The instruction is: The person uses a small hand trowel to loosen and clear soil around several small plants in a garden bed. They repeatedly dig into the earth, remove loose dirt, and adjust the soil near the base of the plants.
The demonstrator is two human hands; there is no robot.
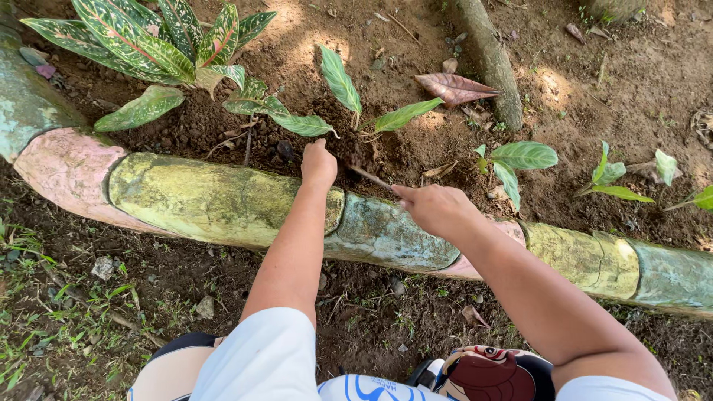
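Note:
My left hand (318, 165) reaches over a painted log-shaped border (223, 200) and rests knuckles up on dark soil (416, 148), fingers curled under; what it grips, if anything, is hidden. My right hand (434, 209) is closed on a thin stick-like tool (369, 177) whose tip points left into the soil just beside my left hand. A small seedling with two green leaves (349, 93) stands just beyond both hands.
A large variegated plant (160, 44) grows at the upper left. More small seedlings (516, 160) (613, 178) stand to the right. A dry brown leaf (454, 87) and a root or branch (490, 59) lie beyond. Grass and stones lie near my knees.

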